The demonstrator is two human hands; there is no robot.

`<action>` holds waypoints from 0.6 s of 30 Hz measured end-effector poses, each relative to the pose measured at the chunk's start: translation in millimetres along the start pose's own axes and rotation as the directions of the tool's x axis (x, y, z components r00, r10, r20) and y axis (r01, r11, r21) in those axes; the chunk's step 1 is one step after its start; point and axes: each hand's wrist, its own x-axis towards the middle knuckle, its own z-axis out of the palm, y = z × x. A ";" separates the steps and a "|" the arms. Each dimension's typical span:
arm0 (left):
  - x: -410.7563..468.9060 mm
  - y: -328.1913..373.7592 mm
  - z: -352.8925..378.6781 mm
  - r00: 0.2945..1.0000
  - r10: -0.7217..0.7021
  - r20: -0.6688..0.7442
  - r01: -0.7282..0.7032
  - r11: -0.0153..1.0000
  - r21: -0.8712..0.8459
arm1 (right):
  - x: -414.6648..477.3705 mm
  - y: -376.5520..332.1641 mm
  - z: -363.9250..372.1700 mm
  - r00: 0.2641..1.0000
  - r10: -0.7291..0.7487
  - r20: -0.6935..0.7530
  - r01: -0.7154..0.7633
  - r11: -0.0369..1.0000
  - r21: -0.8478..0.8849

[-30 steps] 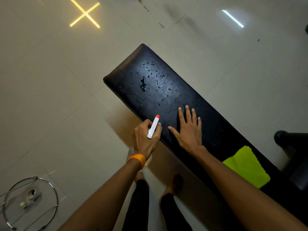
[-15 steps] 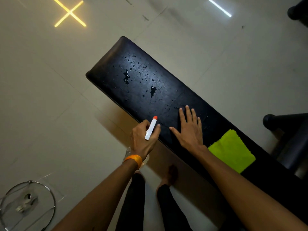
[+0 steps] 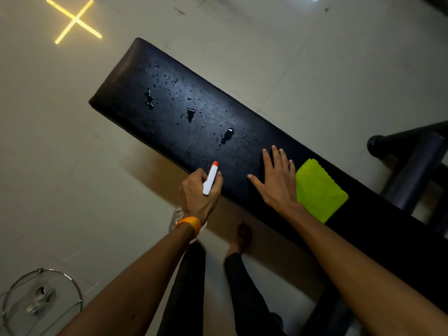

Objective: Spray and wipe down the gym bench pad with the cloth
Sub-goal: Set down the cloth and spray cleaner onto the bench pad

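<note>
Gripping the spray bottle point(image 3: 210, 179), the left hand point(image 3: 197, 192) aims at the black bench pad point(image 3: 169, 112), which now shows a third puddle, so spraying looks nearly done. Right hand point(image 3: 276, 180) rests flat and open, touching the green cloth point(image 3: 320, 190). Bottle's body is mostly hidden below the wrist.

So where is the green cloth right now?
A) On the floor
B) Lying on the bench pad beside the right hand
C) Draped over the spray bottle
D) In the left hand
B: the green cloth lies flat on the bench pad, right next to the right hand, which rests palm-down; the left hand holds the spray bottle.
</note>
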 end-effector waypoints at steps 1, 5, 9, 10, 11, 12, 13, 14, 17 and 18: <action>-2.9 5.1 1.0 1.000 0.028 0.010 -0.028 0.999 -0.015 | -2.9 5.6 -0.2 1.000 0.021 -0.015 -0.021 1.000 0.013; -8.7 25.8 10.8 0.990 0.132 0.056 -0.126 0.988 -0.094 | -14.7 31.5 -4.3 0.991 0.119 -0.066 -0.114 0.991 0.076; -10.1 59.2 27.2 0.969 0.238 0.067 -0.227 0.964 -0.140 | -25.5 58.7 -11.4 0.961 0.225 -0.158 -0.196 0.963 0.183; -11.5 70.1 31.2 0.962 0.265 0.070 -0.253 0.957 -0.143 | -28.8 64.8 -13.3 0.947 0.263 -0.185 -0.223 0.951 0.214; -12.6 80.0 35.4 0.957 0.283 0.068 -0.272 0.952 -0.143 | -32.3 70.9 -15.0 0.930 0.308 -0.201 -0.257 0.935 0.245; -13.8 88.8 39.7 0.953 0.298 0.062 -0.287 0.948 -0.141 | -35.8 76.4 -16.7 0.909 0.363 -0.203 -0.301 0.911 0.282; -15.3 96.7 44.4 0.949 0.311 0.059 -0.301 0.944 -0.137 | -39.8 81.5 -17.6 0.884 0.424 -0.197 -0.350 0.879 0.323; -16.8 104.2 48.6 0.942 0.329 0.059 -0.320 0.938 -0.135 | -43.9 85.9 -18.6 0.854 0.487 -0.184 -0.403 0.842 0.358; -20.8 121.8 63.5 0.909 0.412 0.062 -0.400 0.906 -0.140 | -55.5 97.7 -17.1 0.734 0.671 -0.103 -0.577 0.697 0.425; -22.3 126.9 68.2 0.901 0.430 0.060 -0.417 0.895 -0.157 | -58.6 100.6 -15.8 0.687 0.724 -0.059 -0.630 0.634 0.450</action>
